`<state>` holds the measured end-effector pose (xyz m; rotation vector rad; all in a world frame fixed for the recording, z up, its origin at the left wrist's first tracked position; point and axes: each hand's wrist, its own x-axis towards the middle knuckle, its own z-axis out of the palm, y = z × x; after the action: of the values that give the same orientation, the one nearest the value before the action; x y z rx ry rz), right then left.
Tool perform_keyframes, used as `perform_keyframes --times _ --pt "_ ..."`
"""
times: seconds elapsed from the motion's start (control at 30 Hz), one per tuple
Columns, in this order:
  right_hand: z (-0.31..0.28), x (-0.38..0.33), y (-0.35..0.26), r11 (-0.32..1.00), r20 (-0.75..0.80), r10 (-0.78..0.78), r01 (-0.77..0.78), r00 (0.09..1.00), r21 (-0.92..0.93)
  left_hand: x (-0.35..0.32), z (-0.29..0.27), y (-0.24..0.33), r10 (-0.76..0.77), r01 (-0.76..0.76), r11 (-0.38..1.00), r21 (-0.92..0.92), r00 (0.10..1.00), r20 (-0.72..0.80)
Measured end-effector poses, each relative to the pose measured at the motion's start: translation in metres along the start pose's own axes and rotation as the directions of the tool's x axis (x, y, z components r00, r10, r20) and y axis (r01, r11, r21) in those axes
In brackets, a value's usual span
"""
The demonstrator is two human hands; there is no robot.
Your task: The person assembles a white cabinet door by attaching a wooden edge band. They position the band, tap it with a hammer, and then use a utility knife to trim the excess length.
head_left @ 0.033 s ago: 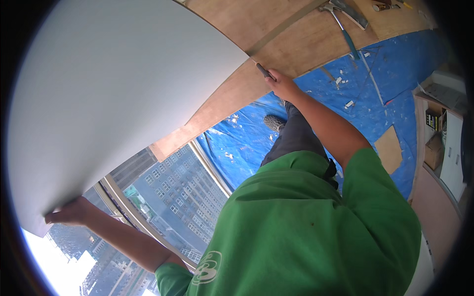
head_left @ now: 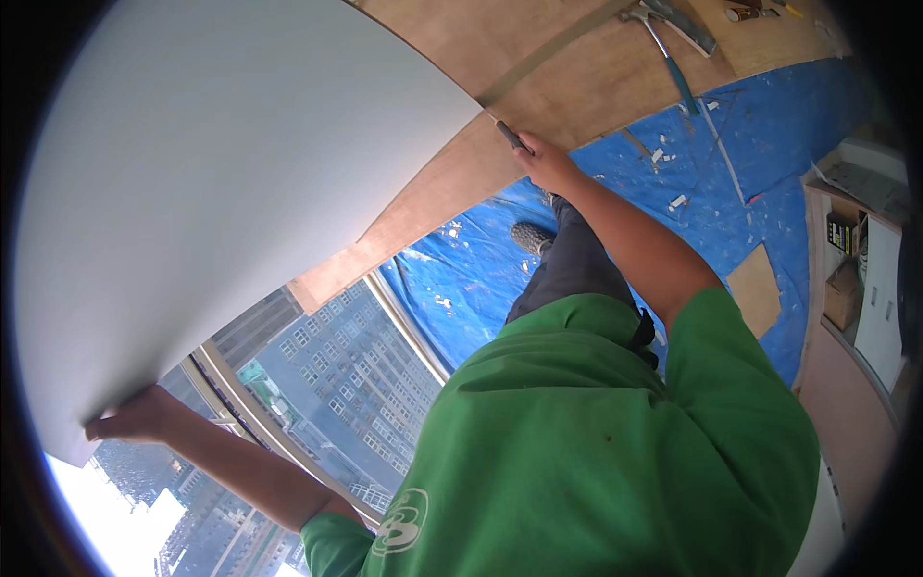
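A large, smooth pale grey sheet [head_left: 240, 173] fills the upper left and curves upward from a wooden board. My left hand [head_left: 139, 415] is closed on the sheet's lower-left edge, its fingers partly hidden in shadow. Close to the sheet's right corner, my right hand [head_left: 546, 163] grips a slim knife [head_left: 512, 137] by its dark handle. The knife's thin tip points up-left and meets the sheet's corner, or lies very near it. Beneath the sheet, the wooden board [head_left: 548, 87] shows along the right side.
A hammer [head_left: 676, 77] with a teal handle and a dark flat tool [head_left: 685, 29] lie on the board at upper right. Blue tarp [head_left: 663, 212] with white scraps covers the floor. A wooden offcut [head_left: 756, 291] lies near a cabinet [head_left: 870, 298]. The window [head_left: 327, 365] is at lower left.
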<state>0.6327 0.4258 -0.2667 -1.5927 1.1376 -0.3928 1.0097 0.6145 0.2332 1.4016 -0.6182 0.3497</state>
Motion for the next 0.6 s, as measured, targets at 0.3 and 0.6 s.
perform_keyframes --times 0.3,0.6 --pt "-0.005 0.014 -0.009 0.996 -0.051 0.036 -0.040 0.998 -0.077 0.002 -0.014 -0.001 0.072 -0.071 0.997 0.016 0.991 -0.108" --pt "0.000 0.019 -0.008 0.990 -0.082 -0.003 -0.009 0.997 -0.138 -0.003 -0.010 -0.004 0.190 -0.138 0.961 0.241 0.959 -0.209"
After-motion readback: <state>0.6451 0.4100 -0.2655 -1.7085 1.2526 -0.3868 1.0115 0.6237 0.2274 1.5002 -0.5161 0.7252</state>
